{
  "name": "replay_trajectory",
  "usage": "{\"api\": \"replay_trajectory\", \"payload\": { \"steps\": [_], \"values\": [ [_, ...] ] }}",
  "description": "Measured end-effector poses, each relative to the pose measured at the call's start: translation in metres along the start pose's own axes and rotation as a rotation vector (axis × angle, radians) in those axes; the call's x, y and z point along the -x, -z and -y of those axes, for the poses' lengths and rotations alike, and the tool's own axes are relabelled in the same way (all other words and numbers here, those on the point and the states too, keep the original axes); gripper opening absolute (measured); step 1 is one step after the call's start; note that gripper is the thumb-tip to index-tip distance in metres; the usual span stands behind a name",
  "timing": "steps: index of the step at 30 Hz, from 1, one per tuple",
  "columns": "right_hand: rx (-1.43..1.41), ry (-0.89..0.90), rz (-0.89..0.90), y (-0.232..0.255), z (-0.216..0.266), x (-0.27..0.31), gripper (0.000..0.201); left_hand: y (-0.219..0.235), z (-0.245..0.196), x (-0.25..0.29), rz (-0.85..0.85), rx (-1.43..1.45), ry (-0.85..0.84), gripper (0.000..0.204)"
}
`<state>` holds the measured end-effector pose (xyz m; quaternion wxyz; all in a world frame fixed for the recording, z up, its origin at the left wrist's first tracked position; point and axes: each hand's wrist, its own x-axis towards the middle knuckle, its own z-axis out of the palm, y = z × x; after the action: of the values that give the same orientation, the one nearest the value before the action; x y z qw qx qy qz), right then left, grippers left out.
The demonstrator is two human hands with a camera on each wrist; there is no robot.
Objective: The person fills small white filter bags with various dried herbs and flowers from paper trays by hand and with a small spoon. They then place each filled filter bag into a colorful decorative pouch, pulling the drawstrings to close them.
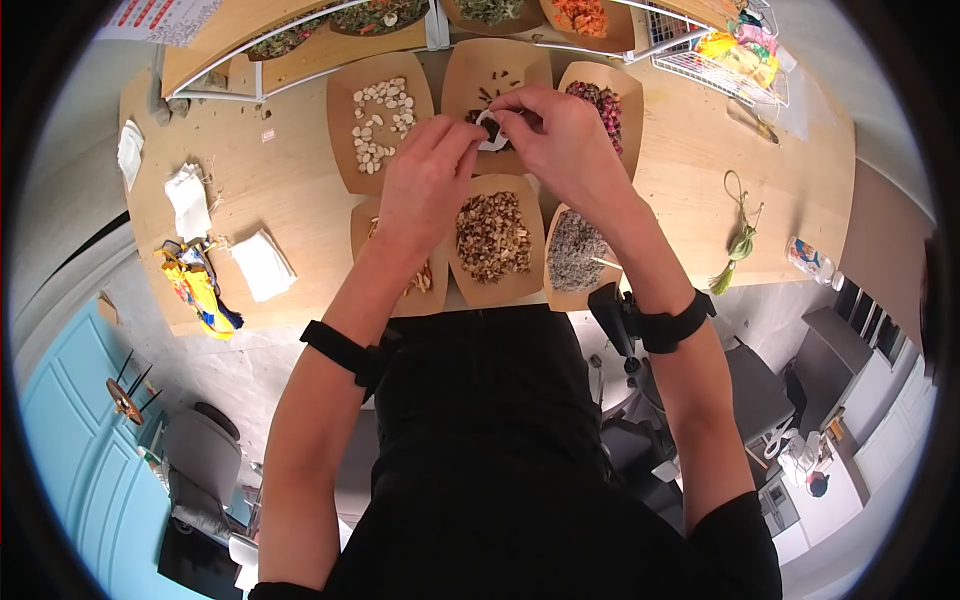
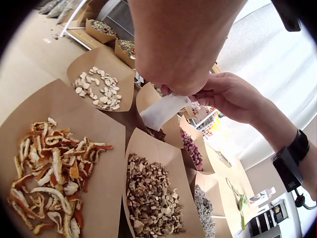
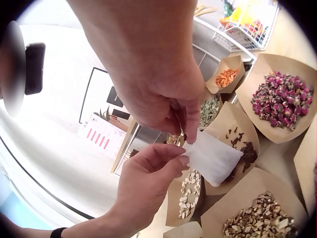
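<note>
Both hands hold a small white drawstring pouch (image 3: 213, 159) above a paper tray (image 1: 525, 62) with dark dried pieces. Thumb and fingers of my left hand (image 1: 425, 175) pinch its top edge on one side. On the other side, my right hand (image 1: 565, 145) grips the top, where a thin string loop (image 3: 210, 131) shows. The pouch hangs down with a bulge at its bottom in the right wrist view. From the head view, something dark appears within its white rim. In the left wrist view, my left wrist and forearm hide most of the fingers.
Around stand paper trays with white slices (image 1: 375, 150), rosebuds (image 1: 605, 115), brown chopped pieces (image 1: 492, 235), grey-purple buds (image 1: 575, 250) and orange peel strips (image 2: 54, 173). Behind is a rack with more trays (image 1: 590, 25). White pouches (image 1: 262, 265) lie left; a green tassel (image 1: 741, 245) and bottle (image 1: 812, 262) right.
</note>
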<state>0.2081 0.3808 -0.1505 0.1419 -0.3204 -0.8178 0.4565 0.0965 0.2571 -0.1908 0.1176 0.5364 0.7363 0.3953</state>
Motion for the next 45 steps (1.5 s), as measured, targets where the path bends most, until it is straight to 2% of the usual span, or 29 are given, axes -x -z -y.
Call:
{"api": "replay_trajectory", "payload": {
  "steps": [2, 9, 11, 12, 14, 15, 17, 18, 21, 26, 30, 35, 38, 39, 40, 42, 45],
  "values": [
    [-0.023, -0.093, 0.071, 0.004, 0.008, 0.001, 0.018, 0.000, 0.000, 0.000, -0.003, 0.001, 0.002, 0.011],
    [-0.068, -0.112, 0.056, 0.010, 0.002, 0.001, 0.020, 0.004, 0.000, 0.002, 0.009, 0.004, 0.012, 0.010],
    [-0.210, -0.097, -0.111, 0.010, -0.014, -0.004, 0.020, 0.008, -0.003, 0.004, -0.002, 0.038, -0.010, 0.011],
    [-0.209, -0.093, -0.116, 0.012, -0.020, -0.006, 0.020, 0.012, -0.006, 0.005, -0.004, 0.038, -0.016, 0.011],
    [0.066, -0.166, -0.075, 0.015, -0.030, -0.010, 0.020, 0.023, -0.015, 0.007, -0.019, 0.043, -0.051, 0.016],
    [0.066, -0.162, -0.085, 0.008, -0.045, -0.011, 0.020, 0.030, -0.020, 0.007, -0.020, 0.041, -0.061, 0.016],
    [0.326, 0.134, 0.102, -0.011, -0.076, -0.011, 0.032, 0.047, -0.029, 0.011, -0.039, 0.052, -0.031, 0.020],
    [0.322, 0.136, 0.093, -0.016, -0.074, -0.010, 0.032, 0.055, -0.032, 0.015, -0.037, 0.047, -0.038, 0.020],
    [0.485, 0.102, 0.321, -0.036, -0.059, -0.012, 0.053, 0.075, -0.036, 0.022, -0.005, 0.062, 0.008, 0.021],
    [0.534, 0.152, 0.285, -0.058, -0.062, -0.020, 0.044, 0.107, -0.040, 0.023, 0.037, 0.040, 0.118, 0.020],
    [0.560, 0.181, 0.238, -0.062, -0.072, -0.018, 0.029, 0.125, -0.041, 0.015, 0.080, 0.004, 0.098, 0.020],
    [0.439, 0.039, 0.195, -0.042, -0.077, -0.018, 0.019, 0.118, -0.034, 0.011, 0.098, 0.001, 0.054, 0.020],
    [0.306, 0.023, 0.144, -0.017, -0.066, -0.018, 0.017, 0.100, -0.030, 0.008, 0.131, 0.038, 0.065, 0.021],
    [0.228, 0.032, 0.107, -0.008, -0.060, -0.016, 0.017, 0.093, -0.028, 0.006, 0.124, 0.039, 0.012, 0.020],
    [0.230, 0.032, 0.111, 0.000, -0.053, -0.016, 0.017, 0.087, -0.026, 0.004, 0.115, 0.038, -0.038, 0.019],
    [0.161, -0.055, 0.145, 0.016, -0.039, -0.017, 0.018, 0.073, -0.024, 0.001, 0.140, 0.063, -0.025, 0.018],
    [0.110, -0.065, 0.109, 0.033, -0.022, -0.015, 0.014, 0.053, -0.022, -0.007, 0.153, 0.085, -0.046, 0.016]
  ]
}}
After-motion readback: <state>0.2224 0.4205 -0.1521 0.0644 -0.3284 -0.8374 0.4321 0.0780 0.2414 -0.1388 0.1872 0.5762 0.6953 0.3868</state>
